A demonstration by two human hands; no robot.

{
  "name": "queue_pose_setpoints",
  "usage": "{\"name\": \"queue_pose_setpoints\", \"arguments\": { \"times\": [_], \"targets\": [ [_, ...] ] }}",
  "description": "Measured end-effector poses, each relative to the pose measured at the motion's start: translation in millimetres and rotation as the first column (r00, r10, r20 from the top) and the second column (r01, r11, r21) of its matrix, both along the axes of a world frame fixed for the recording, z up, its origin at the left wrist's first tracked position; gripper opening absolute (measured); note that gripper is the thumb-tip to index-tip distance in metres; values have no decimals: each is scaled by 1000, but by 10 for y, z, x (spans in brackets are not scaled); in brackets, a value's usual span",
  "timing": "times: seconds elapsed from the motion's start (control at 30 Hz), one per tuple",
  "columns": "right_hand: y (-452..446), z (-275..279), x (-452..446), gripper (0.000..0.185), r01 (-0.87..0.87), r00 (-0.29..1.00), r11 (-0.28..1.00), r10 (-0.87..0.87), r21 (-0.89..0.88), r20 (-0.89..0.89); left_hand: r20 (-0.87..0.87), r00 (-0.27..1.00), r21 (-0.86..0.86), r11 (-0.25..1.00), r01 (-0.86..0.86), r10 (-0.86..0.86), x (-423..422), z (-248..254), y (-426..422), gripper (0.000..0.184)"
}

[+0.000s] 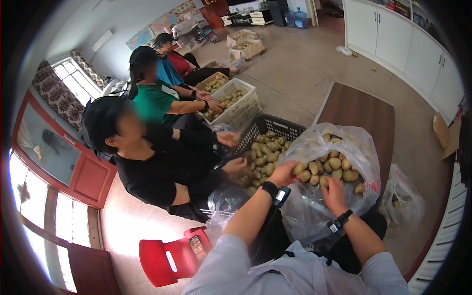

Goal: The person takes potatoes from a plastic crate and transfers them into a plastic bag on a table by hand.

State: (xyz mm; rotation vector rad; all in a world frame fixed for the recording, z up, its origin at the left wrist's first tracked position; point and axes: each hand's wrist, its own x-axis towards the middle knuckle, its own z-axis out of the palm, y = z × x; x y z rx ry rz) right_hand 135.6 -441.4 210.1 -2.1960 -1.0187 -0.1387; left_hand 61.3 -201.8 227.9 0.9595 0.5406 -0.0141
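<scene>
A big clear bag [368,142] sits open with potatoes [336,163] in it, beside a black crate [254,129] of more potatoes. The left hand [285,174] bends by one potato and the right hand [335,197] touches another; I cannot tell if either grips.

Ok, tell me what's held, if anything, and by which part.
The left hand meets one potato on its left side, the right hand another potato on its near side; grip cannot be confirmed.
</scene>
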Motion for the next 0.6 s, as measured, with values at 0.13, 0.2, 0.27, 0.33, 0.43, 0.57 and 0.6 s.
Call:
{"name": "queue_pose_setpoints", "arguments": {
  "times": [0.13,0.2,0.27,0.33,0.43,0.57,0.6],
  "targets": [
    [-332,-216,75,46,82,995,975,-69,-207,72,-2,963,-113,956,-269,271,-4,-90,186,25],
    [-402,-249,43,46,99,995,958,-88,-270,50,30,946,-95,943,-318,322,-55,-279,346,30],
    [-451,-324,48,46,115,993,937,-110,-330,32,68,926,-78,927,-366,371,-139,-402,504,36],
    [-455,-532,108,44,136,989,927,-104,-350,108,94,978,831,527,-179,185,-274,-545,678,38],
    [-437,-573,132,42,155,987,923,-127,-351,101,191,979,973,123,-197,66,-399,-858,881,26],
    [-419,-445,117,45,148,989,919,-133,-364,67,10,999,999,41,-13,53,-453,-729,945,26],
    [-430,-466,120,44,132,991,922,-110,-364,81,-92,993,994,-48,95,71,-484,-653,945,28]
  ]
}}
